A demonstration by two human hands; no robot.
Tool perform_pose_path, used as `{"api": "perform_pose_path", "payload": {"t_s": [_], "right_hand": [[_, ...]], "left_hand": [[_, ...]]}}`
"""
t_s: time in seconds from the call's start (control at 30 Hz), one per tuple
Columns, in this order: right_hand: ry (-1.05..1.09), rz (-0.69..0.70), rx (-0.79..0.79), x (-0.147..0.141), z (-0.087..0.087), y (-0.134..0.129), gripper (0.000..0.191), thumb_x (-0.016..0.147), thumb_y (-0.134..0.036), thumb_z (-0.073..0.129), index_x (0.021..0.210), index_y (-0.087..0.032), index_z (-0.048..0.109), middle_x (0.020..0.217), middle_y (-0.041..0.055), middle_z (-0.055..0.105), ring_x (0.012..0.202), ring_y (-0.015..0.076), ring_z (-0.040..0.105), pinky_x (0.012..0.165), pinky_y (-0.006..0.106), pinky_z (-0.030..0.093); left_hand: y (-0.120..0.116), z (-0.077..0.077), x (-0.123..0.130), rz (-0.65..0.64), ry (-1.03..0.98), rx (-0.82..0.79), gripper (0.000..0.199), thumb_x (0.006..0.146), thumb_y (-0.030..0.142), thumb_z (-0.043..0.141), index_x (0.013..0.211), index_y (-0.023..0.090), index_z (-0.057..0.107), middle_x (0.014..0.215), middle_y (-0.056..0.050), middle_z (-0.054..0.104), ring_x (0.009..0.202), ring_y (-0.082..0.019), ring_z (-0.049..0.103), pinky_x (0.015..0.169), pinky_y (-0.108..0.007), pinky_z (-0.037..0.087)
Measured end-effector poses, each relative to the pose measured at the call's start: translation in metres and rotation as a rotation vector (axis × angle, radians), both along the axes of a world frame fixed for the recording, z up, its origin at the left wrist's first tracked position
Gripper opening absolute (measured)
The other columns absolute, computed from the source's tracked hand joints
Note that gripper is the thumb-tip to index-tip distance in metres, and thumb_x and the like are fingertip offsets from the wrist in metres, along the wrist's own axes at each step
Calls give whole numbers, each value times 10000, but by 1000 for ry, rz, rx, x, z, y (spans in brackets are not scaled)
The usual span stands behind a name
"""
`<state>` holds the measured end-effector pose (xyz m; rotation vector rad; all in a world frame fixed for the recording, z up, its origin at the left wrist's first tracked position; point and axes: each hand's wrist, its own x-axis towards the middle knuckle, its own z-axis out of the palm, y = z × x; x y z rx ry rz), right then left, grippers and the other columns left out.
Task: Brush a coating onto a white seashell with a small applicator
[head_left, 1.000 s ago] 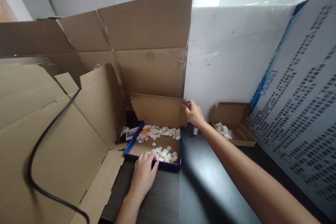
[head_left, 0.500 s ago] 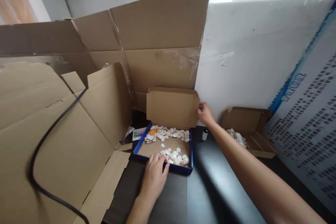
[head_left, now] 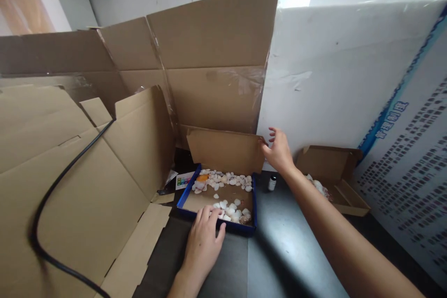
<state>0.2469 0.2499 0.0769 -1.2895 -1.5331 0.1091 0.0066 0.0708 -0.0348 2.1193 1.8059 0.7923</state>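
Blue-walled cardboard box (head_left: 228, 194) lies on dark counter (head_left: 281, 230), before person, mouth upward; its long axis runs roughly left to right; lid (head_left: 226, 150) stands raised at far side, inner face toward person; white seashells (head_left: 226, 179) lie in far and near bands inside; left hand (head_left: 205, 240) has fingers over near wall, thumb apart; cannot tell if it grips; right hand (head_left: 278, 152) is wide, fingers spread at lid's right corner, contact unclear; small bottle (head_left: 272, 183) stands upright, right of box.
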Motion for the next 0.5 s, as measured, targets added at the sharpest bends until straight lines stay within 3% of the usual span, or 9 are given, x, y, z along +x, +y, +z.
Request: {"api": "perform_pose_path", "payload": {"t_s": [0.13,0.23,0.5], "right_hand": [[8,101,-96,-5,-6,12,267,844,-338,623,1046,-168,663,960,103,695,921,261,638,842,415,484],[66,149,-150,-5,-17,26,254,917,-350,581,1018,-131,659,957,74,699,882,209,660,826,405,510],[185,139,-143,-2,-34,43,309,952,-396,552,1069,-124,643,979,63,696,854,183,669,811,383,528]], "left_hand": [[6,-4,-13,-5,28,-67,222,860,171,485,1025,212,629,1110,-70,578,1100,-244,488,938,-383,412],[15,-3,-21,-55,25,-66,250,888,118,406,917,191,643,1009,-69,596,1027,-229,503,908,-367,418],[24,41,-22,-57,79,96,309,930,135,374,956,229,667,973,-59,592,977,-218,496,840,-341,423]]}}
